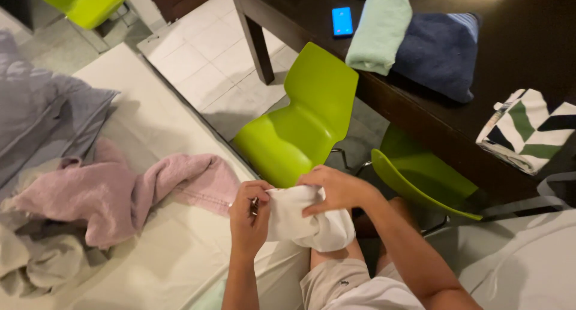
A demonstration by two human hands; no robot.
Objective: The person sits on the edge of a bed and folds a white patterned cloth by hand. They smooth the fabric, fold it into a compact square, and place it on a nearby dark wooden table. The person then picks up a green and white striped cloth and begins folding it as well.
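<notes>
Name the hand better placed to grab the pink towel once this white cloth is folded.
Left, probably. The left hand holds the white cloth right beside the pink towel; the right hand is farther away.

Dark table [432, 115] bears a phone [342, 21] and 3 folded cloths; bed [162, 130] carries a pink towel [120, 190].

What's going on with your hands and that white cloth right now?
Left hand and right hand both gripping white cloth, bunched above knees. Pink towel on bed alongside. Nothing blocking.

Left hand [249, 217] and right hand [336, 190], both grips closed, meet above the knees; right forearm extends toward 5 o'clock.
</notes>
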